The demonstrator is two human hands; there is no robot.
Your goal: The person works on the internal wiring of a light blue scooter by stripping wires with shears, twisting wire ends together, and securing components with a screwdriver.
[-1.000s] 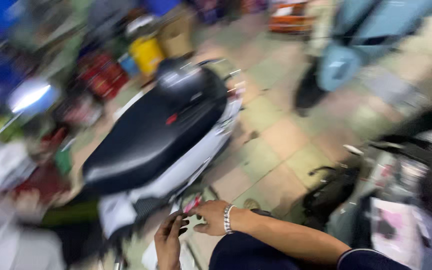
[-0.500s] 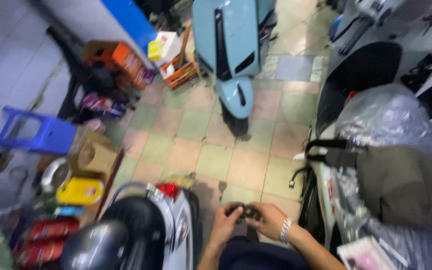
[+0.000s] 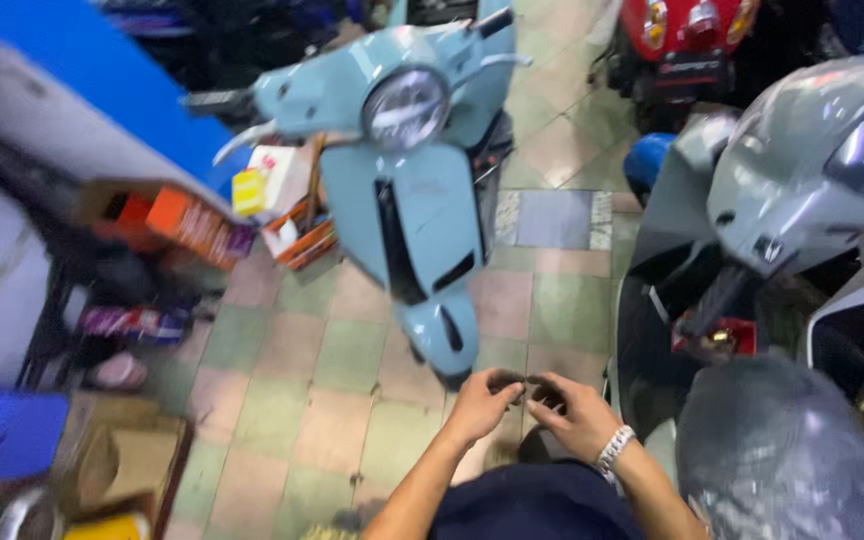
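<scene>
Dark small part, too blurry to identify, pinched between left hand [image 3: 480, 398] and right hand [image 3: 574, 410] over the tiled floor [image 3: 332, 400], near the pale blue scooter [image 3: 412, 190].

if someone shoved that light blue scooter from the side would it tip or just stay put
The light blue scooter probably feels heavy; its solid body panels dwarf the cardboard boxes beside it. It stands on narrow wheels, and its stand is hidden, so a side shove might tip it. The tiled floor looks smooth, so the front tyre could skid. Both the left hand and right hand are clear of it.
</scene>
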